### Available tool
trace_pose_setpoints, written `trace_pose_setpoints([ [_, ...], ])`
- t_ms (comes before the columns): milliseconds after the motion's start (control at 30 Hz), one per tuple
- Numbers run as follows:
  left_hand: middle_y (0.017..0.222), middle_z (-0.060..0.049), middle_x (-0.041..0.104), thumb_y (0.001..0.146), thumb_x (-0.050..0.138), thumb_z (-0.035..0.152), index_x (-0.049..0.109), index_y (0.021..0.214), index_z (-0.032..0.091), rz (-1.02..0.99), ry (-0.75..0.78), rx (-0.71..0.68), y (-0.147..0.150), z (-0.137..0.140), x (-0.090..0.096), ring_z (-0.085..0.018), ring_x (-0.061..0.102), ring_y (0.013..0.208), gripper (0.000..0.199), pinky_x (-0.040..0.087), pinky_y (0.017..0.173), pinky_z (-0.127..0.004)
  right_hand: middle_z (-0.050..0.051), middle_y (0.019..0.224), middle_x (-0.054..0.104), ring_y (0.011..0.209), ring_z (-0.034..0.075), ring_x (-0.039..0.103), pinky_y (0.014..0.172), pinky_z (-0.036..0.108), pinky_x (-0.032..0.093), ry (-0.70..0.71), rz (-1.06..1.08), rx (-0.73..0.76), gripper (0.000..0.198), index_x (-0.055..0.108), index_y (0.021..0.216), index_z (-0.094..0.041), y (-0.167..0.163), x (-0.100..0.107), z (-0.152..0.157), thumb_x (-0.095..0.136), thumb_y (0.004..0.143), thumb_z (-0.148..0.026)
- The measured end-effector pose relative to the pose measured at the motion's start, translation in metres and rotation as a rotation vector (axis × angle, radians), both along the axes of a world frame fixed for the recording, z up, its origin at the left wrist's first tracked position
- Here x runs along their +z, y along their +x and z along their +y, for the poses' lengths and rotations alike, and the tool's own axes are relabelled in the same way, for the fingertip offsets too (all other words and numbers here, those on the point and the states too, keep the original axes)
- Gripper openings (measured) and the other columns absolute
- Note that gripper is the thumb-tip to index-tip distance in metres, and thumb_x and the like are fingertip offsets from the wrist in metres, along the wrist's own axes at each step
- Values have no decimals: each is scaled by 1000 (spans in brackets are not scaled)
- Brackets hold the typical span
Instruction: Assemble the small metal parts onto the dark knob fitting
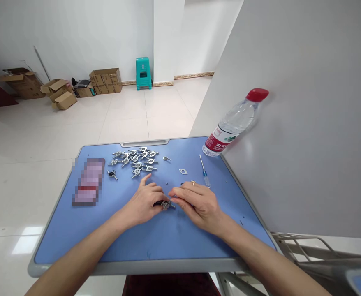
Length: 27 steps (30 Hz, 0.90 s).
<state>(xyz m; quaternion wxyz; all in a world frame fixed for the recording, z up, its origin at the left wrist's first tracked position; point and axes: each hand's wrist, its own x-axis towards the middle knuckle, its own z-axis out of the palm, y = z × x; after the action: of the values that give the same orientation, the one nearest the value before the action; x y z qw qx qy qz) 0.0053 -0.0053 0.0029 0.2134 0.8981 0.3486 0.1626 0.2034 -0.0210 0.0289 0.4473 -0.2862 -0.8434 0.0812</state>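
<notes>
Between my hands, near the middle of the blue desk (131, 242), is a small metal fitting (166, 205) with a dark part. My left hand (148, 200) grips it from the left, index finger raised. From the right, my right hand (197, 201) meets it with thumb and forefinger pinched together; whatever sits in that pinch is too small to make out. Beyond the left hand lies a cluster of similar metal fittings (134, 158), with one dark-centred fitting (112, 174) apart from them. A flat metal plate with holes (183, 171) rests past the right hand.
A screwdriver with a clear blue handle (205, 179) lies right of the plate. A red-capped water bottle (230, 127) stands at the back right by a grey panel (306, 123). A blurred purple item (91, 181) lies at left. Cardboard boxes (106, 81) and a teal stool (143, 73) stand along the wall.
</notes>
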Motion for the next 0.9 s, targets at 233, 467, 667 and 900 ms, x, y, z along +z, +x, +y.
trace_pose_setpoints([
  [233,81,2,59,84,59,10,65,92,22,31,-3,-16,0,-1,1,-15,58,83,15,22,114,-52,2,70,66,57,12,54,56,24,43,-24,58,-4,12,61,96,-17,0,-6,1,48,97,-14],
  [467,79,3,59,84,59,13,65,92,21,27,10,-9,1,-1,-2,-15,58,81,12,24,114,-51,4,82,72,67,13,63,61,25,48,-26,141,28,18,61,108,-20,-2,-10,-1,51,95,-13],
  [667,78,3,58,86,61,16,65,91,19,29,15,-16,1,0,-3,-14,56,80,7,23,114,-49,4,79,71,66,14,61,61,26,48,-35,138,70,16,61,107,-19,-4,-12,-1,50,96,-14],
  [900,78,3,57,86,62,16,65,91,19,28,2,-13,1,-1,-1,-14,56,79,6,22,115,-48,4,76,69,65,14,59,61,26,46,-34,119,87,15,61,105,-18,-4,-11,-1,49,96,-14],
])
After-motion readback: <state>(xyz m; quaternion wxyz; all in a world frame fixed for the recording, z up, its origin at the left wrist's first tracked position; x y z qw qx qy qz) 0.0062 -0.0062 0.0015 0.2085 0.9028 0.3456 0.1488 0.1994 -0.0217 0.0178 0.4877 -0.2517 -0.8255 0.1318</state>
